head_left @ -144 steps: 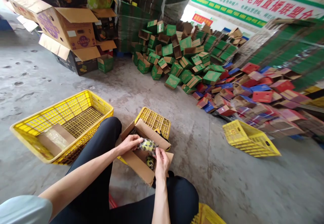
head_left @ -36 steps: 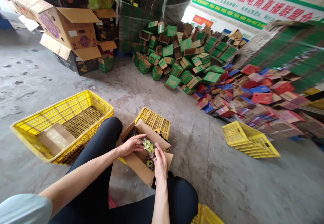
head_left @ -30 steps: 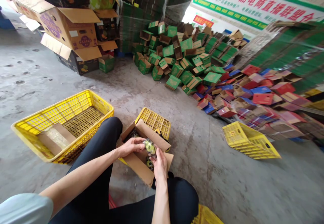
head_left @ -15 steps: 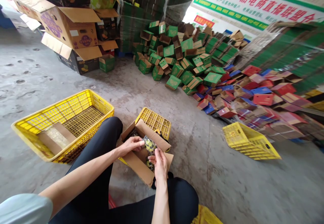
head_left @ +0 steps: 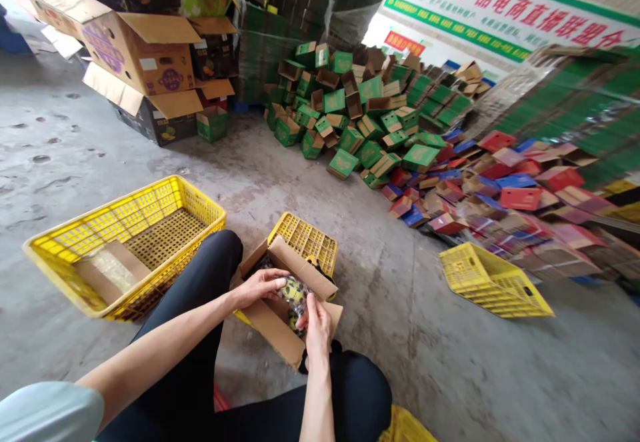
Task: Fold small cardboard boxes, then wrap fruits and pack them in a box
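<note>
Between my two hands is a small clear plastic packet with black and yellow-green patterning (head_left: 294,293); what it contains I cannot make out. My left hand (head_left: 263,287) pinches its left end, thumb on top. At the right end, the thumb and fingers of my right hand (head_left: 314,322) grip the plastic. Below lies an open cardboard box (head_left: 279,339) with its flaps folded outward. More of the same patterned packets show inside it, partly covered by my hands. The box rests on an upturned yellow crate (head_left: 313,241).
To the left, a yellow basket (head_left: 180,192) holds a taped cardboard box (head_left: 113,272). Another yellow crate (head_left: 493,282) lies at the right. Green boxes (head_left: 345,162) and red and blue boxes (head_left: 520,197) are heaped behind. Large cartons (head_left: 140,55) are stacked at back left.
The packet has turned slightly between my hands, showing more of its patterned face. My right fingers have shifted a little on its end. Surroundings are unchanged.
</note>
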The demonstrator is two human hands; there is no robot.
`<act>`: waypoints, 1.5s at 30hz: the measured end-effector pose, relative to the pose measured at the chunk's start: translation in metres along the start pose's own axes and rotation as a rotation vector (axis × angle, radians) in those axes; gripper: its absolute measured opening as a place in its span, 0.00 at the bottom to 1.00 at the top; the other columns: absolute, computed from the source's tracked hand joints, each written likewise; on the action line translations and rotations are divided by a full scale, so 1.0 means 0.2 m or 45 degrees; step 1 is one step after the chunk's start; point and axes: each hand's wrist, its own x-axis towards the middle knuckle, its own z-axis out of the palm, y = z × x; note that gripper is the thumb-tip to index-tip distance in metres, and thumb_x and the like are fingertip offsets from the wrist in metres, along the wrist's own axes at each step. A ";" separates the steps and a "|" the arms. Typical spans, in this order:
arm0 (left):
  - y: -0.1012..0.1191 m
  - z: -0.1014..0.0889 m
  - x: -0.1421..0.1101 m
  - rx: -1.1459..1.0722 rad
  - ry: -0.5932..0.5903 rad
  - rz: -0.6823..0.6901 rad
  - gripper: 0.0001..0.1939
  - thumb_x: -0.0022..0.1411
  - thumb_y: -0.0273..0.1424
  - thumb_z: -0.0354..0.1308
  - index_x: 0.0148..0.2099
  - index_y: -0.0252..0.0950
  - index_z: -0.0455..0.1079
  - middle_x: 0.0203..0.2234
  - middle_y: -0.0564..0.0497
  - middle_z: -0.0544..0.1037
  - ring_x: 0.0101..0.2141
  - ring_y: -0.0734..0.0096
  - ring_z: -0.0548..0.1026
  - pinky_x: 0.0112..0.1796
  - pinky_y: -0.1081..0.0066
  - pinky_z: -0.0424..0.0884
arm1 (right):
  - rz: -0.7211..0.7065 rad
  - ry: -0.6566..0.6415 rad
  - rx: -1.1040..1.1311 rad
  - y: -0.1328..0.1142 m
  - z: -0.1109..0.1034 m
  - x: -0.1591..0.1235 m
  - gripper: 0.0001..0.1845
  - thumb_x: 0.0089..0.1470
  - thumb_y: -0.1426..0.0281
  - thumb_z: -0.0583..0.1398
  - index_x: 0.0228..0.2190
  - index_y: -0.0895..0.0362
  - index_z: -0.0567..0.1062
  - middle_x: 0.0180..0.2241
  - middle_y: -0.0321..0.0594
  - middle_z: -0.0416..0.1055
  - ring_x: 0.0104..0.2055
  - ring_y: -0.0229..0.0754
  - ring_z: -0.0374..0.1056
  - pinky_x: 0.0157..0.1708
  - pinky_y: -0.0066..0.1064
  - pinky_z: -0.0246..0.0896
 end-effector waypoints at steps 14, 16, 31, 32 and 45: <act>-0.04 -0.02 0.03 0.044 0.143 -0.048 0.29 0.51 0.54 0.73 0.39 0.32 0.74 0.28 0.50 0.81 0.27 0.75 0.79 0.33 0.77 0.75 | -0.108 -0.193 0.188 0.07 -0.02 0.06 0.48 0.50 0.45 0.68 0.67 0.49 0.65 0.63 0.49 0.70 0.52 0.54 0.77 0.43 0.39 0.78; -0.04 -0.02 0.03 0.050 0.139 -0.071 0.30 0.51 0.54 0.73 0.38 0.32 0.74 0.28 0.48 0.82 0.27 0.74 0.80 0.32 0.76 0.75 | -0.218 -0.292 0.216 0.08 -0.02 0.05 0.53 0.49 0.52 0.72 0.70 0.43 0.58 0.70 0.45 0.58 0.63 0.55 0.68 0.53 0.42 0.74; -0.04 -0.13 0.07 0.878 0.317 0.256 0.21 0.61 0.43 0.64 0.50 0.33 0.77 0.40 0.41 0.83 0.41 0.57 0.80 0.44 0.63 0.74 | -0.093 0.405 0.225 0.06 -0.17 0.11 0.40 0.46 0.45 0.69 0.52 0.61 0.79 0.39 0.49 0.83 0.33 0.48 0.79 0.37 0.38 0.76; -0.04 -0.13 0.06 0.909 0.317 0.257 0.18 0.59 0.39 0.66 0.48 0.34 0.79 0.41 0.42 0.83 0.43 0.55 0.80 0.47 0.62 0.73 | -0.111 0.380 0.171 0.06 -0.17 0.11 0.39 0.47 0.46 0.69 0.52 0.60 0.79 0.41 0.50 0.82 0.35 0.49 0.79 0.38 0.39 0.76; -0.07 -0.17 0.04 1.130 0.328 0.171 0.07 0.50 0.22 0.64 0.29 0.40 0.78 0.32 0.47 0.80 0.43 0.53 0.77 0.51 0.64 0.68 | -0.559 -0.414 -1.070 0.21 0.03 0.10 0.28 0.53 0.83 0.56 0.50 0.52 0.83 0.53 0.49 0.76 0.58 0.53 0.69 0.62 0.45 0.63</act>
